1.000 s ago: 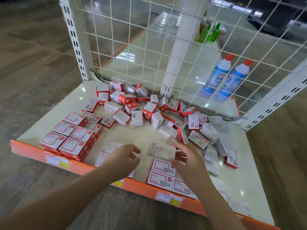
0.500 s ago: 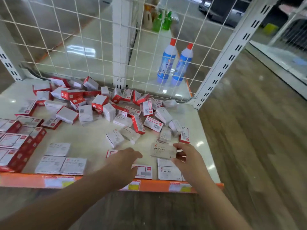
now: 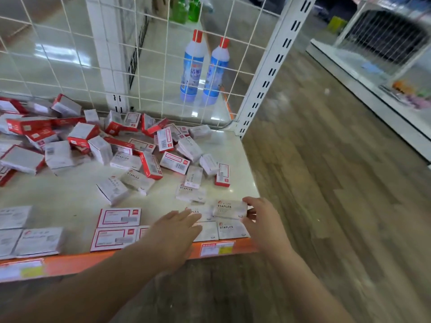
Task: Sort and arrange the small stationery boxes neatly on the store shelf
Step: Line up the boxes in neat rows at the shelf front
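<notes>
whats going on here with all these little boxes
A person is sorting small staples boxes on a store shelf. The right hand pinches a white staples box at the front right corner, setting it by the flat white boxes there. The left hand rests open on that row. A jumbled pile of boxes waits behind.

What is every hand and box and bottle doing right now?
Right hand: grips a white staples box.
White staples box: held low at the shelf's front right corner, over the white boxes already there.
Left hand: open, flat on the front row.
Front rows: lying flat, lined up.
Box pile: jumbled, unsorted.
Bottles: upright behind the wire grid, caps on.
</notes>
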`<state>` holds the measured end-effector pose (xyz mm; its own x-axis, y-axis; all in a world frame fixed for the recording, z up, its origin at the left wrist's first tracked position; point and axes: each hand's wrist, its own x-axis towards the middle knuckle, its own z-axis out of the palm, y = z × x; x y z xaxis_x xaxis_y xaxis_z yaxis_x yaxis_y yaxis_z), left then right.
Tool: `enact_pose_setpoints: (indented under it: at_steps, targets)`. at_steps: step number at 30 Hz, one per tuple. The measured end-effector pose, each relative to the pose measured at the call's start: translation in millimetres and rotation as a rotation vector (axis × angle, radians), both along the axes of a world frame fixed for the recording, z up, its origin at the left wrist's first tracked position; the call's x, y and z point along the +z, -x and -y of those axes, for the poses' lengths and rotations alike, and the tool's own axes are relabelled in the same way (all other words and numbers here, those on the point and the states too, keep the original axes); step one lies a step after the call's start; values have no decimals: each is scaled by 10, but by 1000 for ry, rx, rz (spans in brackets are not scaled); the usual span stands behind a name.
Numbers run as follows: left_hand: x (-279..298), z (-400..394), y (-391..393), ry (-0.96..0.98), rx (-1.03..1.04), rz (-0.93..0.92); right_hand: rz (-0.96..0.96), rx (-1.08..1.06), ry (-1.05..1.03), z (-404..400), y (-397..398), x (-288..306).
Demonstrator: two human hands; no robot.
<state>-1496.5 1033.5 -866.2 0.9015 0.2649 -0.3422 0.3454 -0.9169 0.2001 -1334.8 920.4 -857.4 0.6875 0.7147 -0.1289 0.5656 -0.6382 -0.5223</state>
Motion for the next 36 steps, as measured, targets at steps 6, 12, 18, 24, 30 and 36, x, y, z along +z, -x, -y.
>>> enact_pose_setpoints:
  at_steps: [6, 12, 18, 24, 30, 36]
  targets:
    - [-44, -53, -83, 8, 57, -35, 32, 54, 53, 17, -78, -65]
    - [10, -40, -128, 100, 118, -25, -1, 64, 84, -67, -172, -136]
    - [-15, -22, -127, 141, 150, -2, 18, 80, 190, -144, -162, -217]
    - [-22, -47, -123, 137, 135, -3, 3, 56, 168, -171, -140, -245]
    - [-3, -81, -103, 165, 121, -9, -5, 80, 159, -170, -139, -234]
    - [30, -82, -94, 164, 104, -29, -30, 91, 149, -170, -127, -242]
